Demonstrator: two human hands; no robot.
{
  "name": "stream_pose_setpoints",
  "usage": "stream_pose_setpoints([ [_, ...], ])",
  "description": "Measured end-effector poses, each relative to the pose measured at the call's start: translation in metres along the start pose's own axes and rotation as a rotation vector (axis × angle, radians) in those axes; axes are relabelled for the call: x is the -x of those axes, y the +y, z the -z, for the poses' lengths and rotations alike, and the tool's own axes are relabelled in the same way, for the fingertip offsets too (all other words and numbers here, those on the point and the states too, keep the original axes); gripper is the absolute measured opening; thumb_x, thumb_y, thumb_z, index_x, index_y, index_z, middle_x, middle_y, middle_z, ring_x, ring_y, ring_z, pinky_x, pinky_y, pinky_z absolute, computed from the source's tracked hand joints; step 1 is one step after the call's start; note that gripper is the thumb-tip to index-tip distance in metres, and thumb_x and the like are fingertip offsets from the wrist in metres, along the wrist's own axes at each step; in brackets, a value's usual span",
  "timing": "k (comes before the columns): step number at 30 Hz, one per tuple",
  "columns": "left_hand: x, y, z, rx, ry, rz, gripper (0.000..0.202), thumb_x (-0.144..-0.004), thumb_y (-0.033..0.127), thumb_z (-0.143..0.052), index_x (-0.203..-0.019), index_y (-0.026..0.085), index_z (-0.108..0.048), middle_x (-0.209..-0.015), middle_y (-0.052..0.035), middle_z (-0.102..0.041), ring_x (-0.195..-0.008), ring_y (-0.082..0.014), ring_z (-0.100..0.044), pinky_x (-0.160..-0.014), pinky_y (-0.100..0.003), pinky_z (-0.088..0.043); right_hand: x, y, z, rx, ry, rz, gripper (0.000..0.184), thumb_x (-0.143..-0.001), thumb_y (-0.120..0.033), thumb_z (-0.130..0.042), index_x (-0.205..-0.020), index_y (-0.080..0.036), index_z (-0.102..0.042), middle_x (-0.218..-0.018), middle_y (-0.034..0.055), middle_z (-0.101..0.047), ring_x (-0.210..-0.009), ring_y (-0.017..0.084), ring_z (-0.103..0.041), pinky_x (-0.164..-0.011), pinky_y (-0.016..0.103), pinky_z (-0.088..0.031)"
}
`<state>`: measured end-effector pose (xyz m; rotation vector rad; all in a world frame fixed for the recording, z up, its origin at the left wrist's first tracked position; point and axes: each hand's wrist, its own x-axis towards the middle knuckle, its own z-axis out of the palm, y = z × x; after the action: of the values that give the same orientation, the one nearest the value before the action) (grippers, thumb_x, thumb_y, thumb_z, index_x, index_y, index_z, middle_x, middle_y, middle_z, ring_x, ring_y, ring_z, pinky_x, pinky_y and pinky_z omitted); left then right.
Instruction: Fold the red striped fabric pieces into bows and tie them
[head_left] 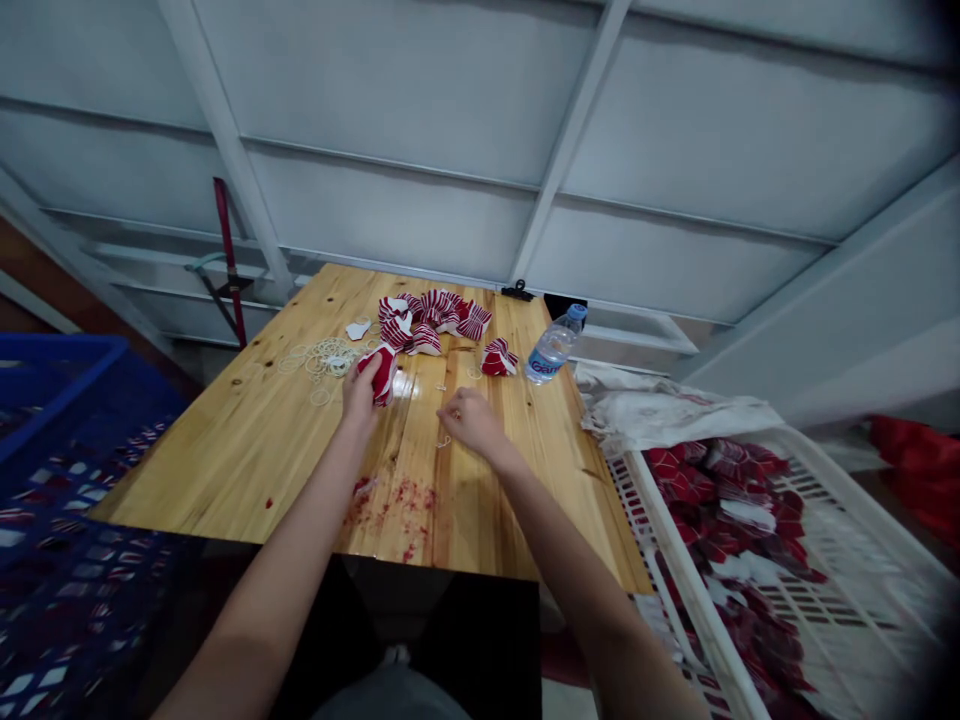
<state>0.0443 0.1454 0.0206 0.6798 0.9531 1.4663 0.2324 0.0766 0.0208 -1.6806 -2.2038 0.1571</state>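
My left hand (361, 388) is closed around a bundle of red and white striped fabric (385, 374), held just above the wooden table. My right hand (472, 420) is low over the table to the right, its fingers curled together in a pinch. Whatever it may hold is too small to make out. Beside its fingertips lies a small pale rubber band (444, 442). A loose pile of rubber bands (330, 357) spreads to the left of my left hand. Beyond the hands sit several similar striped bundles (442, 312), and a single one (499, 358) lies apart to their right.
A water bottle (555, 345) stands at the table's (247, 450) right edge, near a black clip (517, 290). Red lint (409, 505) dots the near side. A white crate (720, 600) with red fabric pieces is on the right, a blue crate (60, 350) on the left.
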Motion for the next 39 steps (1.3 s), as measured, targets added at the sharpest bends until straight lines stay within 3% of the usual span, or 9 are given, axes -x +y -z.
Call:
stream_pose_setpoints([
  [6,0.014,0.014,0.043,0.06,0.038,-0.072,0.043,-0.054,0.029,-0.083,-0.094,0.022,-0.069,-0.092,0.0007,-0.074,-0.073,-0.0116,-0.066,-0.065,-0.02,-0.05,-0.041,0.029,0.017,0.034,-0.089,-0.043,0.018,-0.084,-0.022,-0.061,-0.075,-0.012,-0.073,-0.078,0.0124,-0.07,-0.076,0.02,-0.062,-0.067,0.027,-0.041],
  [11,0.019,0.015,0.054,0.044,0.035,0.011,0.038,-0.057,0.035,-0.082,-0.088,0.019,-0.068,-0.082,-0.0004,-0.073,-0.07,-0.0138,-0.067,-0.066,-0.024,-0.051,-0.009,0.011,0.006,-0.072,-0.143,0.155,0.029,-0.077,-0.031,-0.071,-0.102,-0.015,-0.07,-0.1,0.0109,-0.069,-0.087,0.021,-0.063,-0.074,0.027,-0.043],
  [15,0.021,0.015,0.049,-0.026,0.033,0.059,0.036,-0.059,0.041,-0.079,-0.082,0.016,-0.066,-0.071,-0.0011,-0.069,-0.06,-0.0137,-0.064,-0.058,-0.024,-0.047,0.009,0.015,-0.016,-0.168,-0.295,0.279,0.013,-0.079,-0.011,-0.061,-0.083,-0.017,-0.072,-0.084,0.005,-0.068,-0.078,0.016,-0.062,-0.071,0.025,-0.044],
  [20,0.025,0.016,0.043,-0.065,0.064,0.047,0.033,-0.055,0.038,-0.082,-0.074,0.016,-0.066,-0.067,0.0008,-0.067,-0.06,-0.0126,-0.061,-0.057,-0.022,-0.045,-0.013,0.026,-0.01,-0.113,-0.139,0.131,0.023,-0.084,-0.006,-0.052,-0.09,-0.013,-0.073,-0.092,0.012,-0.069,-0.087,0.021,-0.064,-0.079,0.032,-0.046],
  [23,0.024,0.013,0.04,-0.115,0.075,0.013,0.032,-0.055,0.037,-0.083,-0.074,0.017,-0.068,-0.069,0.0012,-0.068,-0.066,-0.0137,-0.063,-0.061,-0.023,-0.046,-0.03,0.002,-0.003,-0.247,0.059,0.125,0.03,-0.086,-0.021,-0.062,-0.115,-0.014,-0.066,-0.116,0.0157,-0.065,-0.102,0.025,-0.063,-0.089,0.037,-0.048],
  [25,0.022,0.01,0.038,-0.16,0.075,-0.007,0.03,-0.055,0.035,-0.084,-0.074,0.018,-0.069,-0.07,0.001,-0.068,-0.07,-0.0146,-0.064,-0.064,-0.023,-0.046,-0.04,-0.022,-0.006,-0.469,0.111,0.261,0.045,-0.083,-0.03,-0.07,-0.127,-0.021,-0.06,-0.128,0.0114,-0.062,-0.113,0.024,-0.06,-0.097,0.039,-0.047],
  [29,0.023,0.012,0.037,-0.197,0.043,0.004,0.028,-0.059,0.037,-0.083,-0.076,0.018,-0.07,-0.075,-0.0012,-0.07,-0.077,-0.0171,-0.065,-0.067,-0.023,-0.047,-0.053,-0.053,-0.028,-0.742,0.136,0.318,0.034,-0.082,-0.028,-0.071,-0.116,-0.023,-0.068,-0.12,0.01,-0.066,-0.112,0.022,-0.061,-0.097,0.039,-0.049],
  [35,0.034,0.029,0.057,-0.094,-0.292,0.092,0.041,-0.064,0.03,-0.079,-0.104,0.028,-0.069,-0.107,-0.0017,-0.07,-0.103,-0.0182,-0.065,-0.083,-0.025,-0.051,-0.055,-0.062,-0.046,-0.935,0.268,0.105,0.019,-0.076,-0.026,-0.072,-0.094,-0.02,-0.071,-0.107,0.0084,-0.066,-0.092,0.019,-0.065,-0.074,0.03,-0.057],
  [39,0.035,0.03,0.07,-0.151,-0.221,0.068,0.043,-0.06,0.021,-0.077,-0.102,0.028,-0.068,-0.101,-0.0007,-0.07,-0.096,-0.0184,-0.065,-0.076,-0.024,-0.052,-0.053,-0.076,-0.045,-0.869,0.273,0.112,0.012,-0.073,-0.021,-0.072,-0.084,-0.019,-0.068,-0.101,0.008,-0.066,-0.093,0.02,-0.064,-0.068,0.029,-0.056],
])
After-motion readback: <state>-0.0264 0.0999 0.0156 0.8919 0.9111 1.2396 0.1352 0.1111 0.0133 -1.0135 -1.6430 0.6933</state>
